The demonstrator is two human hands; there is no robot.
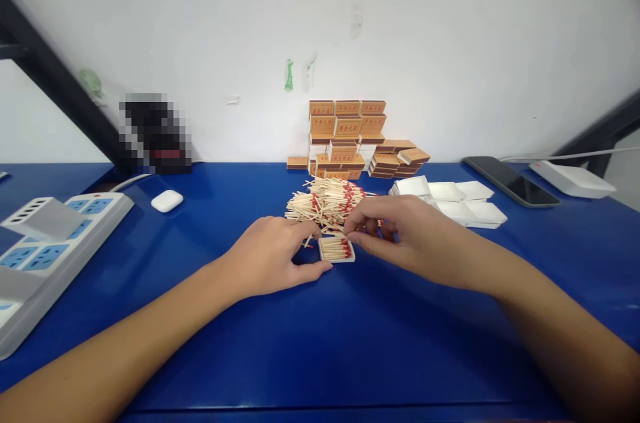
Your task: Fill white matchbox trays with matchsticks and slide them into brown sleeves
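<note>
A small white matchbox tray [337, 260] lies on the blue table, filled with a layer of matches [334, 248] whose red heads point right. My left hand [273, 256] holds the tray's left end between thumb and forefinger. Over the tray's right rear corner, my right hand [400, 230] has its thumb and forefinger closed in a pinch; whatever is between the tips is too small to make out. Just behind the tray spreads a loose heap of red-tipped matches [325, 200], partly covered by my right fingers.
Orange matchboxes [347, 126] stand stacked against the wall. White empty trays [463, 200] lie right of the heap. Farther right are a black phone [510, 180] and a white box [573, 180]. On the left are a white earbud case [167, 200] and a power strip [55, 250].
</note>
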